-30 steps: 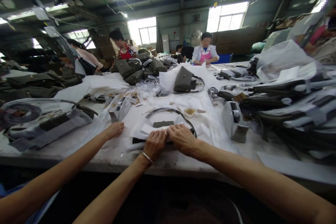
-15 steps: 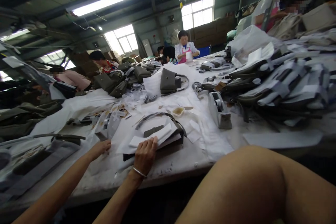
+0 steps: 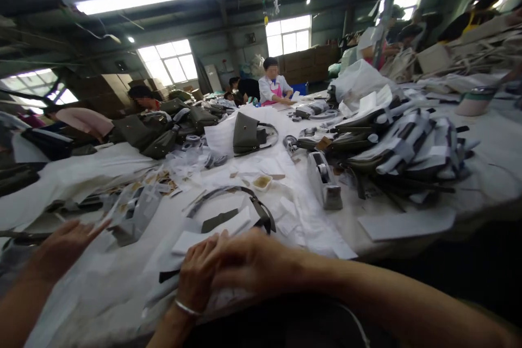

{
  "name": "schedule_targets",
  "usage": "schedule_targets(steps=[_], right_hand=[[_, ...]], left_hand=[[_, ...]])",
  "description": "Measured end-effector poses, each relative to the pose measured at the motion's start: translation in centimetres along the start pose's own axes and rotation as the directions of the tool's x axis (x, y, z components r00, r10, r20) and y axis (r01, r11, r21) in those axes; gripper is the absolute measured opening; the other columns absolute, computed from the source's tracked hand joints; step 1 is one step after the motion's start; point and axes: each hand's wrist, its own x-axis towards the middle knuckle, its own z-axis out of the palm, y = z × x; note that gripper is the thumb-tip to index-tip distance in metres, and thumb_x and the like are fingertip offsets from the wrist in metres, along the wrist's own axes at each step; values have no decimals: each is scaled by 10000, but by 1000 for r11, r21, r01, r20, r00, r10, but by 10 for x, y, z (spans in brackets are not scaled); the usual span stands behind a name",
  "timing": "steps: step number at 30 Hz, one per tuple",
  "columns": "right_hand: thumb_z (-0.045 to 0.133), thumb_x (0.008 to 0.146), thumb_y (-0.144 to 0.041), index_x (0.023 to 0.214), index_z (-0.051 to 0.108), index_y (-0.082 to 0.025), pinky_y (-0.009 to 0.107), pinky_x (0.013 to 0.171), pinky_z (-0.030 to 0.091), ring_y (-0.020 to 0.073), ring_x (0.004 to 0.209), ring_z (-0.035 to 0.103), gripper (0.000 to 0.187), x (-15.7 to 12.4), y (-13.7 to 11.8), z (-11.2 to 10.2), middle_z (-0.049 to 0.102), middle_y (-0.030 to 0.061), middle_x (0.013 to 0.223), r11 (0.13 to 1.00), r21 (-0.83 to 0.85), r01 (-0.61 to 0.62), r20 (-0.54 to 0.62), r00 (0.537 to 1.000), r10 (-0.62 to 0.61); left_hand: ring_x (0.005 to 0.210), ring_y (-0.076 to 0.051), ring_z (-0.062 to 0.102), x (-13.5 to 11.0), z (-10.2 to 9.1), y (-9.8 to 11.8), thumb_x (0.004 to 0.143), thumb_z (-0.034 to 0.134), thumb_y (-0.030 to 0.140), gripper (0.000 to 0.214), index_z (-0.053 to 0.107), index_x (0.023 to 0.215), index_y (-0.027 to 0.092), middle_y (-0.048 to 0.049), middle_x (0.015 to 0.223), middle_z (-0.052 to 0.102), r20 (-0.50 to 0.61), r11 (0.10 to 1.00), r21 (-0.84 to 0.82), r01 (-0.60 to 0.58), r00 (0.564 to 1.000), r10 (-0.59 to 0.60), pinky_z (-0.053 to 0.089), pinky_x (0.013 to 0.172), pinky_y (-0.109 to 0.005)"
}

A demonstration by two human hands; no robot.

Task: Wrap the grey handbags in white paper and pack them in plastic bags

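My left hand (image 3: pixel 194 278), a thin bangle at its wrist, is curled on a white paper wrap (image 3: pixel 212 231) at the near table edge. My right hand (image 3: pixel 253 263) lies partly over the left one's fingers, closed down on the same paper. The paper covers a dark green bag piece (image 3: pixel 218 220) with a dark strap loop (image 3: pixel 261 212) curving behind it. Both hands are somewhat blurred.
Another person's hand (image 3: pixel 65 244) reaches in from the left over the white-covered table (image 3: pixel 122 288). A tape dispenser (image 3: pixel 324 179), a small dish (image 3: pixel 261 181) and a grey-green handbag (image 3: pixel 247 133) stand beyond. Wrapped bags (image 3: pixel 399 141) pile at the right. Workers sit at the far end.
My right arm, raised close to the camera half a second ago, has come down onto the paper beside my left hand. The view has swung right and dropped lower.
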Motion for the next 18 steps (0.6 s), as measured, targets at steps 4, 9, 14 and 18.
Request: schedule_targets(steps=[4, 9, 14, 18], right_hand=[[626, 896, -261, 1198, 666, -213, 406, 1062, 410, 231, 1165, 588, 308, 34, 70, -57, 663, 78, 1238, 880, -442, -175, -245, 967, 69], [663, 828, -307, 1355, 575, -301, 603, 1178, 68, 334, 1474, 206, 535, 78, 153, -82, 344, 68, 1581, 481, -854, -198, -82, 965, 250], [500, 932, -400, 1310, 595, -351, 538, 1040, 354, 305, 1309, 433, 393, 83, 188, -85, 530, 51, 1433, 408, -866, -289, -140, 923, 358], [421, 971, -416, 1296, 599, -303, 487, 1002, 361, 301, 1276, 421, 388, 60, 195, -97, 567, 79, 1366, 332, -852, -405, -286, 891, 353]], left_hand=[[961, -221, 651, 0, -3, 4, 992, 386, 116, 394, 582, 1329, 167, -90, 1149, 697, -6, 1000, -10, 17, 1000, -17, 451, 871, -379], [1012, -226, 652, -4, -3, 9, 1005, 371, 108, 399, 607, 1318, 184, -88, 1194, 691, 2, 998, -13, 54, 999, -54, 435, 912, -385], [1064, -228, 641, -7, 0, 13, 1001, 387, 83, 418, 595, 1342, 204, -79, 1245, 676, 37, 997, -26, 78, 996, -77, 419, 961, -390], [1070, -230, 640, 4, -1, 24, 1018, 354, 97, 410, 619, 1311, 209, -71, 1224, 687, 22, 991, -88, 97, 995, -95, 416, 957, -388]])
